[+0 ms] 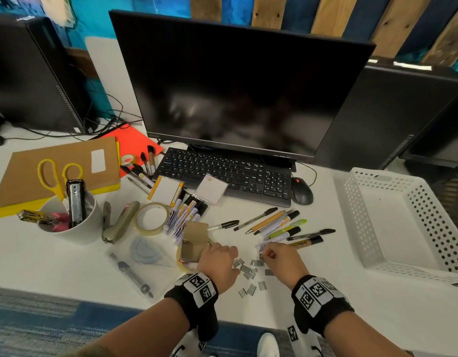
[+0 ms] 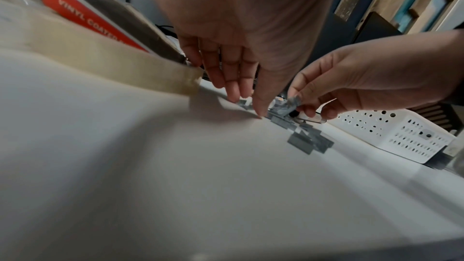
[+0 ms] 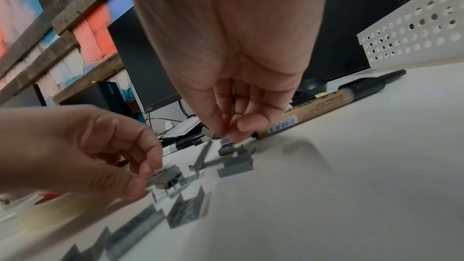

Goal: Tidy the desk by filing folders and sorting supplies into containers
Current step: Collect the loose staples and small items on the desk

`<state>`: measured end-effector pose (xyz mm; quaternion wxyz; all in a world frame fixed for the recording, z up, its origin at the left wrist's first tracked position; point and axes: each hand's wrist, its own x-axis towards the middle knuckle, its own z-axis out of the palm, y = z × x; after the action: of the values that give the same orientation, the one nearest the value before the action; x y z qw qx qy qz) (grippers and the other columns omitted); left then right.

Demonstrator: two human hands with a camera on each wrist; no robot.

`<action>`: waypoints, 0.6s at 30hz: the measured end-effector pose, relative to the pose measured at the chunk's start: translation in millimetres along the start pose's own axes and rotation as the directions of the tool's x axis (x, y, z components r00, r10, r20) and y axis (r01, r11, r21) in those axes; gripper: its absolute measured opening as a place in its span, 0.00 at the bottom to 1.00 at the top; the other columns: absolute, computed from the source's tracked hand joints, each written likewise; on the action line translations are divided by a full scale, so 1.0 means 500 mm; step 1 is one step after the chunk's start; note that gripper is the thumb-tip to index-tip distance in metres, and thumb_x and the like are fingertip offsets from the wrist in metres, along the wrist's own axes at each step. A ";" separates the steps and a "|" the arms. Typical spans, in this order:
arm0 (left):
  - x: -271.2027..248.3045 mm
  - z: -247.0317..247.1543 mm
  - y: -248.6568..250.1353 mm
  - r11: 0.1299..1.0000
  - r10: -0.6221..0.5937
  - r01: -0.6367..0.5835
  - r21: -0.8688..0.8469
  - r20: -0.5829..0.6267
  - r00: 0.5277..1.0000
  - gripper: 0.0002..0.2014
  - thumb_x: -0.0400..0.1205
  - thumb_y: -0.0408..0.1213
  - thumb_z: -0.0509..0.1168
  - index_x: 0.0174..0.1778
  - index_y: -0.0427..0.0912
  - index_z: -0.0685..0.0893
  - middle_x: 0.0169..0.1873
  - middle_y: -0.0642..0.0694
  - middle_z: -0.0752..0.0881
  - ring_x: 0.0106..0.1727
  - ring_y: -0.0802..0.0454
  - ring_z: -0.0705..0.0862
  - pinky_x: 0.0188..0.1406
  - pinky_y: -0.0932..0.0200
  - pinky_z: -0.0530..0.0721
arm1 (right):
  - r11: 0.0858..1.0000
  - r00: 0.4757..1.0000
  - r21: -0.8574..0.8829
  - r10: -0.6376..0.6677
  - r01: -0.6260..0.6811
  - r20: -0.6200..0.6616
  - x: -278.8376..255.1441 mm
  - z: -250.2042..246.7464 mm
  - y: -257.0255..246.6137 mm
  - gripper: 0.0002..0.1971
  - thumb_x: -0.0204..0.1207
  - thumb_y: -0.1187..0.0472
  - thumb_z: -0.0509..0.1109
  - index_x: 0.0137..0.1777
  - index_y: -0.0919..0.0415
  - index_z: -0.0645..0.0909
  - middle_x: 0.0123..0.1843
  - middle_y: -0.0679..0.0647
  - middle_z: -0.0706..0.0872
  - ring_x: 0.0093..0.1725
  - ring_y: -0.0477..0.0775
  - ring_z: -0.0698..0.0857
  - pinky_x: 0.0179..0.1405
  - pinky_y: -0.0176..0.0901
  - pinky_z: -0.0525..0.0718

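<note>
Many staple strips (image 1: 249, 270) are scattered on the bench (image 1: 325, 292) between both hands; one is pinched by the right hand (image 1: 282, 261), while the left hand (image 1: 220, 261) hovers relaxed; pens (image 1: 282, 225) beyond remain unsorted, so most sorting is judged outstanding

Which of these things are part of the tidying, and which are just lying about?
Part of the job: staples, pens, tape, folders, basket, cup.
Just lying about: monitor, keyboard, mouse.
</note>
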<state>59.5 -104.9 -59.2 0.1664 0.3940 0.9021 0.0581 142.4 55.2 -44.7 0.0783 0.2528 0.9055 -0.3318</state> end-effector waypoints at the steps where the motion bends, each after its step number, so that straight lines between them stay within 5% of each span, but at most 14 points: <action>1: 0.002 0.000 0.000 1.000 -0.009 0.009 0.015 0.000 1.000 0.17 0.81 0.47 0.58 0.65 0.47 0.75 0.59 0.49 0.83 0.65 0.46 0.75 0.65 0.51 0.69 | 1.000 1.000 -0.007 0.003 -0.003 -0.002 0.001 0.002 -0.001 0.17 0.76 0.65 0.63 0.27 0.48 0.69 0.27 0.45 0.75 0.33 0.50 0.77 0.30 0.32 0.73; 10: 0.002 -0.015 0.002 0.998 0.003 -0.003 0.066 -0.008 1.000 0.14 0.81 0.39 0.55 0.59 0.43 0.81 0.56 0.43 0.84 0.61 0.43 0.77 0.60 0.52 0.70 | 0.999 1.000 0.040 0.013 -0.012 -0.025 0.008 -0.002 -0.019 0.14 0.76 0.64 0.65 0.29 0.51 0.72 0.30 0.47 0.79 0.31 0.43 0.77 0.28 0.23 0.71; 18: -0.011 -0.072 -0.072 0.988 -0.095 0.054 -0.146 -0.290 0.952 0.10 0.78 0.43 0.59 0.47 0.48 0.85 0.46 0.50 0.87 0.54 0.48 0.81 0.55 0.55 0.74 | 0.967 0.999 0.251 -0.043 0.037 0.019 0.023 0.003 -0.085 0.08 0.74 0.66 0.68 0.35 0.57 0.81 0.34 0.49 0.84 0.30 0.44 0.80 0.24 0.22 0.74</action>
<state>25.4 -132.6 -32.4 0.0583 0.3340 0.9250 0.1716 111.0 31.1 -25.8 0.0499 0.2383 0.8603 -0.4479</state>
